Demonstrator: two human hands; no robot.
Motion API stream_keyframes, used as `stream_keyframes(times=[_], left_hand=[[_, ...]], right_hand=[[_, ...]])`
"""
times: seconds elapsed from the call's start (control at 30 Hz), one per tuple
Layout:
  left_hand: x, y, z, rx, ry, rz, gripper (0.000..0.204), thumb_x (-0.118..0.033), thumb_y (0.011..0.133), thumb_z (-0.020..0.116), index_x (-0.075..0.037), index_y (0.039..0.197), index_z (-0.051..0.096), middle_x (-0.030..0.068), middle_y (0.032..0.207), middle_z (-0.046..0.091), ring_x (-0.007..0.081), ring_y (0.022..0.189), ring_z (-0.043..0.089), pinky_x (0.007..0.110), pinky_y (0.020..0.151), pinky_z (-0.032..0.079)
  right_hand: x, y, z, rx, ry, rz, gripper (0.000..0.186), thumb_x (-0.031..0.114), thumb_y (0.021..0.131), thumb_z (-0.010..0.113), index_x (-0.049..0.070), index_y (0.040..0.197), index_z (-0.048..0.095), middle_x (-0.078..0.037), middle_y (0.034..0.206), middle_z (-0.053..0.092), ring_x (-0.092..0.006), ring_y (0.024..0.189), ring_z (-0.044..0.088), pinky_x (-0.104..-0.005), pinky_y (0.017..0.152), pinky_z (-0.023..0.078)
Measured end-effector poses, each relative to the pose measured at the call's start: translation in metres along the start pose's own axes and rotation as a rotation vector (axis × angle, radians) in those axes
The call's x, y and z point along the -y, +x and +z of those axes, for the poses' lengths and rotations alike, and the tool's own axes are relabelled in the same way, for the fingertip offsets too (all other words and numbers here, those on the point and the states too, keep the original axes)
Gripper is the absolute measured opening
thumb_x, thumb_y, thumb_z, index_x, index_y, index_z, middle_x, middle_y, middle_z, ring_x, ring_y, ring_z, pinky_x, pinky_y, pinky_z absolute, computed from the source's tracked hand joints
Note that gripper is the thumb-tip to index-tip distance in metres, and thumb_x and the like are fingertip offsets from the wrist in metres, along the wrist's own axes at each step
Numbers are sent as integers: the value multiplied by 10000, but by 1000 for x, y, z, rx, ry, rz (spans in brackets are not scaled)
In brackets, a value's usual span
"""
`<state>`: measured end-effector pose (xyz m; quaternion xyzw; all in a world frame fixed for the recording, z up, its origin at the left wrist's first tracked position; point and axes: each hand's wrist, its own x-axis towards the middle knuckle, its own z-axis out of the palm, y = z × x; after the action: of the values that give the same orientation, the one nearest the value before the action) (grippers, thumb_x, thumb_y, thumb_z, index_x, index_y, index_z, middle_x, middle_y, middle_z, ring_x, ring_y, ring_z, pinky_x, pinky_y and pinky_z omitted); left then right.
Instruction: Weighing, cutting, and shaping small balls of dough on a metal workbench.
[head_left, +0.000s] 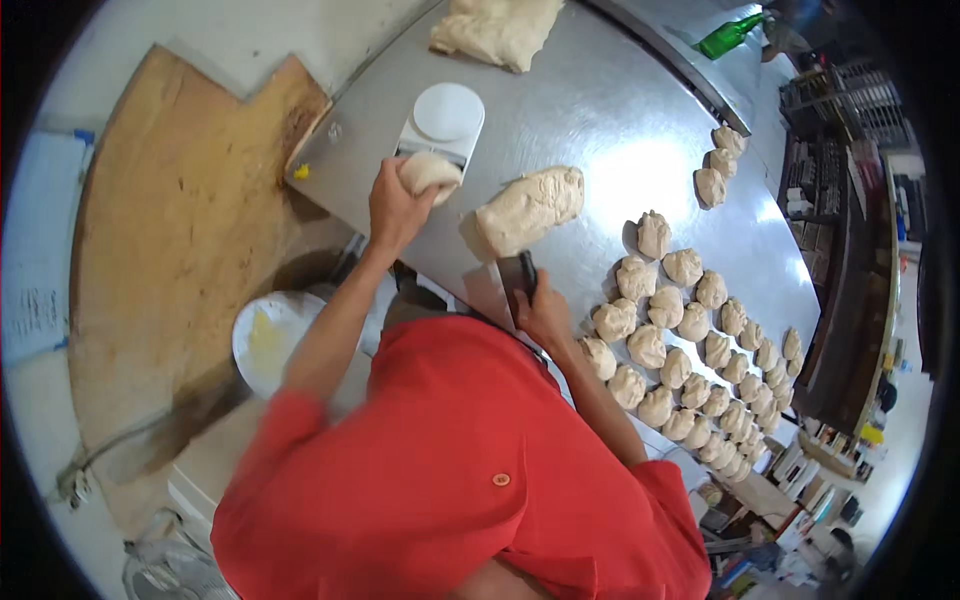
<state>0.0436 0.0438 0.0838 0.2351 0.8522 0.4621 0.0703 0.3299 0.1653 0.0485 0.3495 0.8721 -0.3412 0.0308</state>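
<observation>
My left hand (398, 205) is closed around a pale piece of dough (428, 175), right at the near end of a white kitchen scale (447, 112). The scale's round plate carries nothing. At the table's near edge my right hand (545, 312) grips a dough scraper (505, 285) by its dark handle, the blade pointing left. Just beyond the scraper lies a thick log of dough (532, 208). A larger slab of dough (497, 30) rests at the far end of the metal table (570, 110).
Many dough balls (664, 306) stand in rows on the right, with several more (711, 187) farther back. Left of the table are a wooden board (190, 200) and a white basin (265, 345). A green bottle (728, 38) lies at the far right, near crowded shelves (835, 110).
</observation>
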Motion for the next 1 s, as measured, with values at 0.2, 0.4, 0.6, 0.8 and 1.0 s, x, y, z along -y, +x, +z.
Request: stream_keyframes(times=[0.2, 0.4, 0.6, 0.8, 1.0], left_hand=[[20, 140, 39, 102, 282, 161, 613, -306, 803, 835, -12, 1257, 547, 195, 1194, 653, 359, 1055, 656, 455, 927, 511], [14, 115, 59, -234, 629, 605, 636, -328, 815, 805, -21, 1312, 552, 188, 1209, 644, 365, 1060, 641, 484, 942, 497], [56, -18, 78, 483, 281, 355, 336, -257, 958, 657, -24, 1200, 674, 144, 1168, 662, 358, 1001, 634, 437, 884, 522], [60, -37, 128, 416, -109, 31, 393, -279, 954, 678, 9, 1221, 654, 175, 1058, 711, 337, 913, 668, 409, 821, 544], [53, -42, 108, 374, -317, -224, 397, -312, 926, 709, 1, 1169, 721, 149, 973, 764, 285, 811, 701, 360, 746, 548]], right_hand=[[48, -24, -40, -327, 305, 235, 295, 150, 950, 657, 13, 1167, 512, -238, 810, 674, -434, 657, 633, -510, 588, 459], [55, -47, -21, -774, 405, 262, 292, 151, 963, 666, -1, 1177, 537, -176, 880, 685, -314, 701, 621, -444, 646, 481], [53, -55, 0, -769, 430, 247, 277, 159, 967, 672, 4, 1156, 540, -152, 906, 681, -282, 730, 623, -435, 672, 486], [48, -46, -19, -492, 392, 209, 264, 167, 969, 671, 13, 1136, 536, -160, 871, 682, -316, 709, 629, -444, 652, 485], [53, -5, -46, -228, 223, 145, 263, 171, 956, 661, 23, 1132, 532, -197, 845, 689, -406, 670, 633, -493, 622, 479]])
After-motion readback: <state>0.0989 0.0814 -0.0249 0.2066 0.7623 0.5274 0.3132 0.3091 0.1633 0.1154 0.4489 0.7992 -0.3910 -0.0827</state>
